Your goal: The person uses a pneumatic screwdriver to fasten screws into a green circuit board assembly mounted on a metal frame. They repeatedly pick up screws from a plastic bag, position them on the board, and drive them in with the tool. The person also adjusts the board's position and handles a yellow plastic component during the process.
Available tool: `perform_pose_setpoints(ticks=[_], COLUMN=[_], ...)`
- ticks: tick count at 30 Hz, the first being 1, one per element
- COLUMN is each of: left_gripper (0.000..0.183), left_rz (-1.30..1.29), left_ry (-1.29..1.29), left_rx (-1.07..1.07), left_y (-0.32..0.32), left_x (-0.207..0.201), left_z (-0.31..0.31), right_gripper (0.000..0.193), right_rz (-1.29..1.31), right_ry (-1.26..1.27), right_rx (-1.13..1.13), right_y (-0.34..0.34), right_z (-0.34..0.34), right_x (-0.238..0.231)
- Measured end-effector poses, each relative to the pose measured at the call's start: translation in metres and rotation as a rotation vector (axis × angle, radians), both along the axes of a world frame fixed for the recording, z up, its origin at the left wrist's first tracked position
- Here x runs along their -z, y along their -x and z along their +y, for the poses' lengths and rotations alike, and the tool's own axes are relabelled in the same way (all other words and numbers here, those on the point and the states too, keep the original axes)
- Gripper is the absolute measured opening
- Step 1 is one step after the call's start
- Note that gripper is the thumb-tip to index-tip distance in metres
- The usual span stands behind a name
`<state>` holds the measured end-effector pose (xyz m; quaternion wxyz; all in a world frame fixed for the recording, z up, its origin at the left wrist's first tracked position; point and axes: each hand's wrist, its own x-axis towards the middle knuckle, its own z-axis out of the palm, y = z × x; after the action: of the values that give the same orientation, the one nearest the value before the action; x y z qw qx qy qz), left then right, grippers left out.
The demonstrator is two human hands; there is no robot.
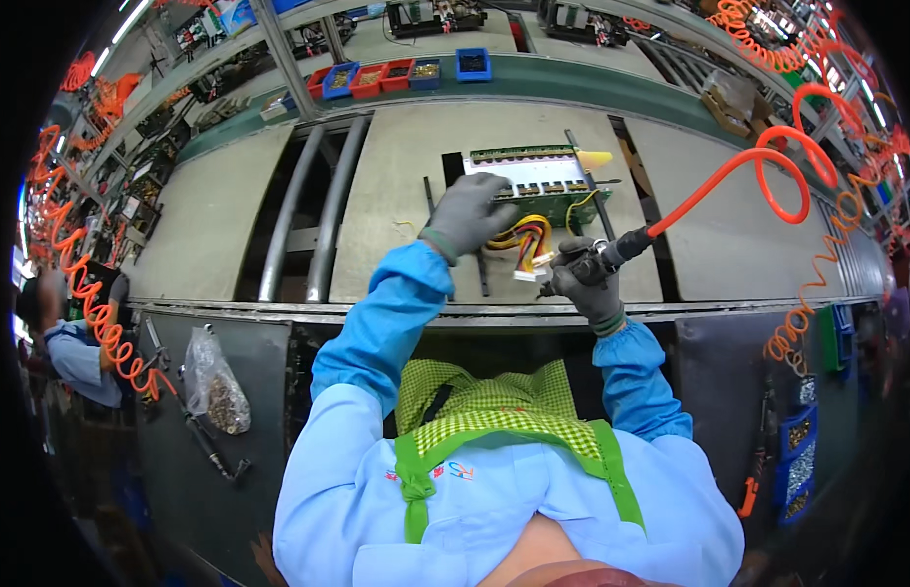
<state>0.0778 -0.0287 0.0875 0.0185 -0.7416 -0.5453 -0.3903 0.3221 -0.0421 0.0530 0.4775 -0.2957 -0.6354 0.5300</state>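
Workbench item: green rectangular circuit board [545,186] on grey table [396,235], pressed flat beneath gloved left hand [466,213]; gloved right hand [584,279] fist-closed round black pneumatic driver [603,256] on orange coiled hose [768,166]; hose tug risks snagging coloured wire bundle [529,243].

Bright, even factory light, mostly from overhead tube lamps [130,20] at upper left; they blow out to white streaks. Workbench top [220,210] evenly lit, pale, w/ only soft short shadows under the gloved hands. Mild glare on the white panel of the circuit board assembly [533,174]. Centre is sharp; detail softens toward the rim. Heavy fisheye distortion: bench edge and shelf rails [279,59] bow outward, corners fall to black vignette. Lower left is dim, the plastic bag of screws [216,383] in shade. Orange coiled air hose [768,157] slightly oversaturated. Bottom edge blurred, too close to focus.
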Motion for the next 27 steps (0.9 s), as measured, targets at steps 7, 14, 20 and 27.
perform_pose_setpoints(ticks=[7, 14, 20, 27], left_gripper=[0.047, 0.086, 0.088, 0.083], left_rz=[0.295, 0.228, 0.199, 0.162], left_ry=[0.253, 0.379, 0.685, 0.601], left_rx=[0.087, -0.363, -0.118, 0.033], left_y=[-0.106, -0.121, -0.099, -0.093], left_x=[-0.004, -0.001, -0.02, -0.014], left_z=[0.074, 0.156, 0.183, 0.163], right_gripper=[0.029, 0.032, 0.025, 0.027], right_rz=[0.102, 0.261, 0.328, 0.293], right_ry=[-0.237, -0.574, -0.421, -0.441], right_rx=[0.157, 0.273, 0.258, 0.287], right_y=[-0.035, -0.017, 0.009, 0.028], right_z=[0.017, 0.095, 0.16, 0.203], right_x=[-0.103, -0.167, -0.15, -0.123])
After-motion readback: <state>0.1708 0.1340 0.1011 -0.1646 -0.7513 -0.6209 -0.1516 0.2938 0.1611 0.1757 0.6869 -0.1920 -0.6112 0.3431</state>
